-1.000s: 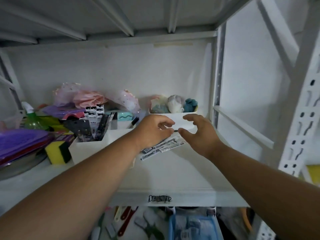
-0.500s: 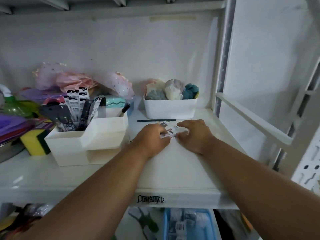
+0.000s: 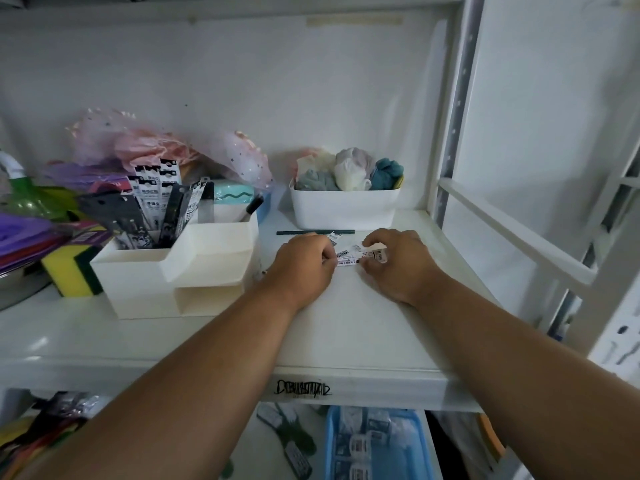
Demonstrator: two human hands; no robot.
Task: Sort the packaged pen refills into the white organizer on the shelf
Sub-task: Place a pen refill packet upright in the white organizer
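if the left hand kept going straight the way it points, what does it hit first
The left hand, gripping the refill packs together with the right hand, points toward the back of the shelf. Straight on it would probably meet the dark pen lying just ahead, then the white bin; depth is hard to judge.

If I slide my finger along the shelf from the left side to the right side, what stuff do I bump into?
Yellow and green sponge → white organizer with refill packs standing in it → left hand → refill packs held between both hands → right hand. The white bin of cloth bundles sits farther back.
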